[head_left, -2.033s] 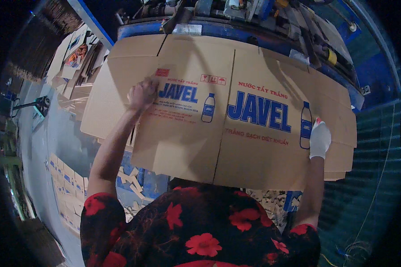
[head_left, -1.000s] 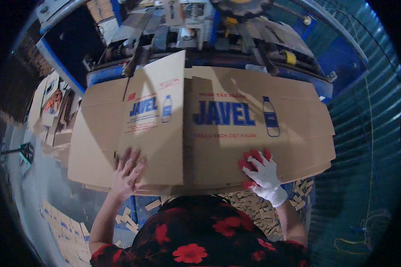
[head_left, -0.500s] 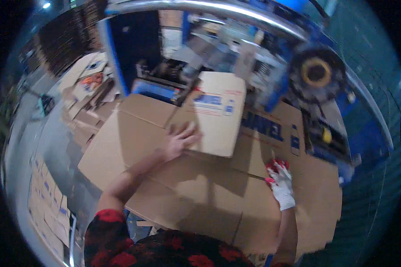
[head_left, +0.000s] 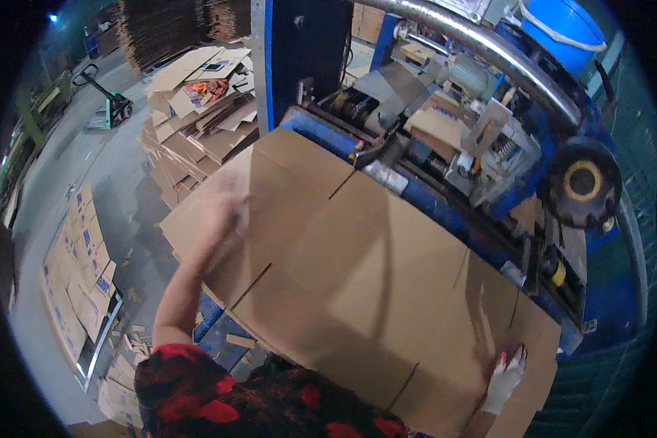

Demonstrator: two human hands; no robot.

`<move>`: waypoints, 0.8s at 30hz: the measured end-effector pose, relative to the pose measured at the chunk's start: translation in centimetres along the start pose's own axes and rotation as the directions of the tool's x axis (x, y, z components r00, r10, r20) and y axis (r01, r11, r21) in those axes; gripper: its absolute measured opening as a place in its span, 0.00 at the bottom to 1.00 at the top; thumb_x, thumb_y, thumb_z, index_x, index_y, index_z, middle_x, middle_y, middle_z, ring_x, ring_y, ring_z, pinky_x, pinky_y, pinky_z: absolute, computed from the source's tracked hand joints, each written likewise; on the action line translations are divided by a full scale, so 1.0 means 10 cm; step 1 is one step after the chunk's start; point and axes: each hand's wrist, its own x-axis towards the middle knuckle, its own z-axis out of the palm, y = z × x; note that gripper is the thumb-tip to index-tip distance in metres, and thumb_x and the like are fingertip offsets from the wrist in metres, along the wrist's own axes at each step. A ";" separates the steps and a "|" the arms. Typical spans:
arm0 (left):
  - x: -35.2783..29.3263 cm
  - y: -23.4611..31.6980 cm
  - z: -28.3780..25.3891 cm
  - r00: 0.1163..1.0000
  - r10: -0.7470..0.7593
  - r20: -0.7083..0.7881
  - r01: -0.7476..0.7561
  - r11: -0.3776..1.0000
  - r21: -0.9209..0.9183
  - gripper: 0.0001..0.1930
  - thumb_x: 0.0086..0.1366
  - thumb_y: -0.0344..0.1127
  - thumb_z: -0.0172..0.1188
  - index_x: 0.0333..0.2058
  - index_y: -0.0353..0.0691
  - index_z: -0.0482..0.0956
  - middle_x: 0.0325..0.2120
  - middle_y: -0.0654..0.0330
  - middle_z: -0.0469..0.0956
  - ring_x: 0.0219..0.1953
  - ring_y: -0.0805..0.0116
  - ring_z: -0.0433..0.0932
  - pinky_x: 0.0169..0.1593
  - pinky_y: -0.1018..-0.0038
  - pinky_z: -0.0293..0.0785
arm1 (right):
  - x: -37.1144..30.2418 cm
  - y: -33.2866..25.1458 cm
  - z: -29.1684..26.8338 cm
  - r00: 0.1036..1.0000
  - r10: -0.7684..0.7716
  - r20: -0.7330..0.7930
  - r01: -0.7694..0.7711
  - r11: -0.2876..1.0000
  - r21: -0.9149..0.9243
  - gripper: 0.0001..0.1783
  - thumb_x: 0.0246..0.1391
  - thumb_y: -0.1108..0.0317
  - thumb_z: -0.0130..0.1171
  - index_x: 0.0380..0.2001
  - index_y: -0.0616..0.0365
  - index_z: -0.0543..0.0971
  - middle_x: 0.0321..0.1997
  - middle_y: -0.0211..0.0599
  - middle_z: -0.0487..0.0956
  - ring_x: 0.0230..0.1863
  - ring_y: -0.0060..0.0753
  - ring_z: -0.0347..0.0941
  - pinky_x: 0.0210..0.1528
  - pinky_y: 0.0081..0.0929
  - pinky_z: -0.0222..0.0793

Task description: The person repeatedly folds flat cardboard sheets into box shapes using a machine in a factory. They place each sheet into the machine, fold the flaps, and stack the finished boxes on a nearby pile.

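A large flat brown cardboard sheet [head_left: 321,248] with dark slots cut into its edges lies before me, its far edge against a blue machine [head_left: 423,204]. Toward the sheet's left end is my bare left hand [head_left: 223,204], smeared by motion, so its fingers do not show clearly. My right hand [head_left: 505,379], in a white glove with red fingertips, lies on the right end of the sheet with its fingers stretched out. Part of a smaller cardboard piece [head_left: 439,125] shows inside the machine, among its rollers and plates.
At the right of the machine is a black handwheel [head_left: 582,180], under a metal bar [head_left: 482,47] and a blue bucket [head_left: 562,33]. Cardboard scraps [head_left: 197,139] are heaped at the left. Farther off stands a green pallet jack [head_left: 109,102]. Flat printed cartons [head_left: 80,270] lie lower left.
The printed carton panel is gone from between my hands, and a plain sheet lies there. My left hand has moved left, my right hand nearer and to the right. The view has shifted.
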 end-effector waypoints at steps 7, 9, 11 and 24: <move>-0.45 -1.42 -0.32 0.958 -0.173 0.229 0.141 0.979 0.149 0.26 0.60 0.57 0.55 0.37 0.35 0.77 0.35 0.44 0.76 0.43 0.45 0.73 0.43 0.57 0.69 | -1.36 -0.12 -0.40 0.997 0.044 0.069 -0.031 0.983 -0.180 0.28 0.51 0.66 0.56 0.56 0.60 0.70 0.63 0.46 0.66 0.68 0.50 0.54 0.70 0.49 0.41; -0.46 -1.64 -0.26 0.977 -0.008 0.214 -0.030 0.985 0.172 0.26 0.61 0.55 0.55 0.34 0.32 0.76 0.31 0.44 0.75 0.40 0.45 0.72 0.41 0.58 0.67 | -1.55 -0.25 -0.60 0.997 0.047 0.068 -0.042 0.996 -0.076 0.28 0.50 0.65 0.58 0.56 0.59 0.71 0.63 0.46 0.66 0.68 0.50 0.54 0.70 0.49 0.41; -0.36 -1.90 -0.19 0.957 0.145 0.252 -0.203 0.954 0.219 0.31 0.60 0.59 0.55 0.41 0.31 0.76 0.33 0.42 0.75 0.39 0.42 0.71 0.44 0.55 0.66 | -1.70 -0.34 -0.70 0.990 0.096 0.099 -0.079 0.984 -0.159 0.29 0.48 0.66 0.60 0.56 0.60 0.71 0.63 0.46 0.67 0.67 0.50 0.55 0.70 0.48 0.41; 0.28 -2.47 -0.26 0.930 -0.043 0.365 0.224 0.853 -0.470 0.31 0.60 0.49 0.62 0.54 0.31 0.70 0.46 0.54 0.76 0.47 0.62 0.74 0.49 0.68 0.69 | -1.90 0.20 -0.42 0.415 0.910 0.014 -0.239 0.094 0.966 0.34 0.43 0.87 0.58 0.56 0.61 0.62 0.54 0.43 0.68 0.45 0.35 0.75 0.41 0.25 0.76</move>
